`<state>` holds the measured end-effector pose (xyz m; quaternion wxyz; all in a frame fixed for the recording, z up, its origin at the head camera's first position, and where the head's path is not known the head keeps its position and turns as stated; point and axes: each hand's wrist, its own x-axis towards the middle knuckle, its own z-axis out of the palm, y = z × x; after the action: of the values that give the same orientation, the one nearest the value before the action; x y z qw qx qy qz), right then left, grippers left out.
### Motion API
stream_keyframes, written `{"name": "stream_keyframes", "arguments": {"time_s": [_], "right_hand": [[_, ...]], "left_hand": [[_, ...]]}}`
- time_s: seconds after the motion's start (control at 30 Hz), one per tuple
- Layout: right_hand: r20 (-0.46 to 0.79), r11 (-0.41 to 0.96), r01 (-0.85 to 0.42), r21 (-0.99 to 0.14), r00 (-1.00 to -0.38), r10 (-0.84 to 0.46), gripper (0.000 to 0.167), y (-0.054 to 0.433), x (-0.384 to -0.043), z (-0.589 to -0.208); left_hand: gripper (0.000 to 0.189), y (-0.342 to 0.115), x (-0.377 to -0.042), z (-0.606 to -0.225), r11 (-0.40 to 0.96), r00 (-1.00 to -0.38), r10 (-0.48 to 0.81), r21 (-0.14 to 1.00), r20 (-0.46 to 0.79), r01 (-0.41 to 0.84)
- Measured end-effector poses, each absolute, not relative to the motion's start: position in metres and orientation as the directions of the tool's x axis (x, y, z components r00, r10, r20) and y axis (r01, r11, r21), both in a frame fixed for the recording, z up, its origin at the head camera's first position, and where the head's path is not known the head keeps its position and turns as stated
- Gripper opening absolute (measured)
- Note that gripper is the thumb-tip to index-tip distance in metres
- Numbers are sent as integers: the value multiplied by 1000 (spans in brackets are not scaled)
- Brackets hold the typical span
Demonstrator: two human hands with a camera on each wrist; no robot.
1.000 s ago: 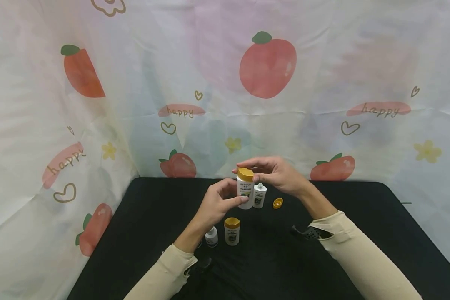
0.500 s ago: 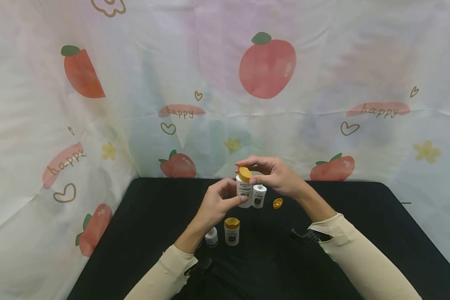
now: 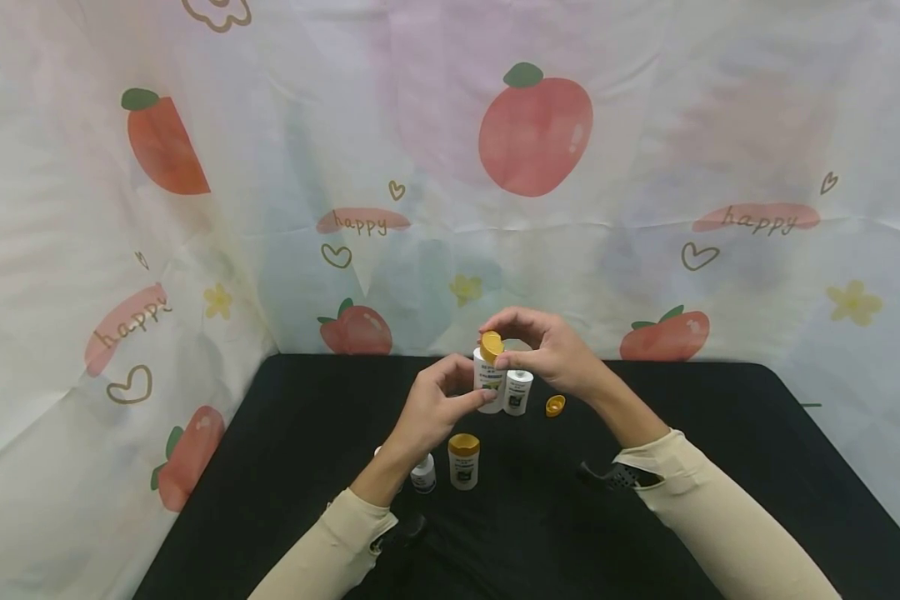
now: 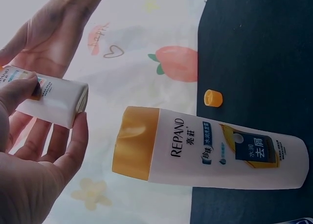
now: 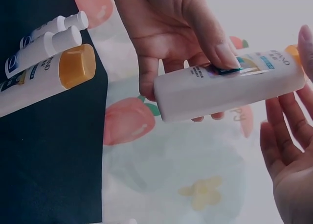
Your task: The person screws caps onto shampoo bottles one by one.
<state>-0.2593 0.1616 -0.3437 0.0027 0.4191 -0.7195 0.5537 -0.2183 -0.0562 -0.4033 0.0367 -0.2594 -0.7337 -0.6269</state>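
Note:
In the head view, my left hand grips a white shampoo bottle above the table, thumb across its label. My right hand pinches the bottle's gold cap between thumb and fingers; the cap sits askew at the bottle's top, leaning over. Behind the held bottle stands a white bottle without a cap, and a loose gold cap lies to its right. The right wrist view shows the held shampoo bottle from its base end, with only a sliver of the cap at the right edge.
Nearer on the black table stands another gold-capped shampoo bottle. Left of it is a small white bottle, with one more partly hidden behind my left forearm. A printed curtain hangs behind the table.
The gold cap has gone from level on the bottle to tilted, with my right hand turning along with it. My left hand and the bottle stay nearly still.

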Motion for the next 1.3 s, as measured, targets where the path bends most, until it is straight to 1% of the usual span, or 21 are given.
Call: {"name": "stream_keyframes", "arguments": {"time_s": [0.17,0.57,0.8,0.97,1.13,1.3], "right_hand": [[481,54,-617,-785,-661,-576,37,159,-258,-344],[460,62,-627,-776,-631,-625,39,166,-261,-342],[480,100,-660,-744,-633,-607,37,169,-260,-341],[500,101,-673,-733,-633,-592,36,168,-259,-341],[512,98,-673,-733,-641,-573,35,167,-257,-342],[504,118,-659,-743,-666,-550,35,165,-254,-342]], "left_hand": [[20,-56,-218,-404,81,-866,333,903,374,421],[20,-61,-218,-405,68,-880,314,916,357,396],[21,-60,-219,-404,75,-877,314,911,363,405],[20,-59,-218,-403,68,-873,312,907,375,415],[21,-59,-219,-404,75,-872,304,904,382,422],[21,-58,-219,-405,87,-874,292,900,388,428]]}}
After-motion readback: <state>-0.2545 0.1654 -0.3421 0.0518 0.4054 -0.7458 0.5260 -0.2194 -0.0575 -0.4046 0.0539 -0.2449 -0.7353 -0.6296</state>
